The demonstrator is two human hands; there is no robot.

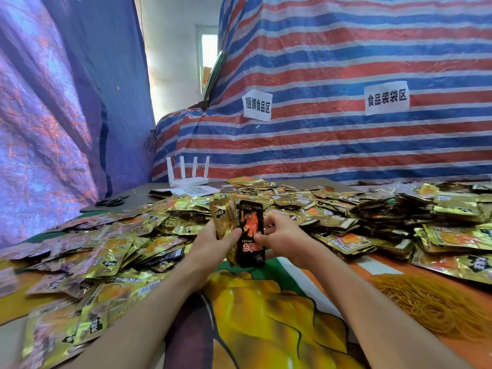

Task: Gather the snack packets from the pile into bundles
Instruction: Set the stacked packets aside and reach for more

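A slim black foil snack packet with orange-red print is standing upright in front of a few gold foil packets, held above the middle of the table. The left hand is gripping this bundle, thumb across its front; the right hand is pinching its right edge. A sprawling pile of gold foil packets is lying around them, with a heap of yellow rubber bands to the right.
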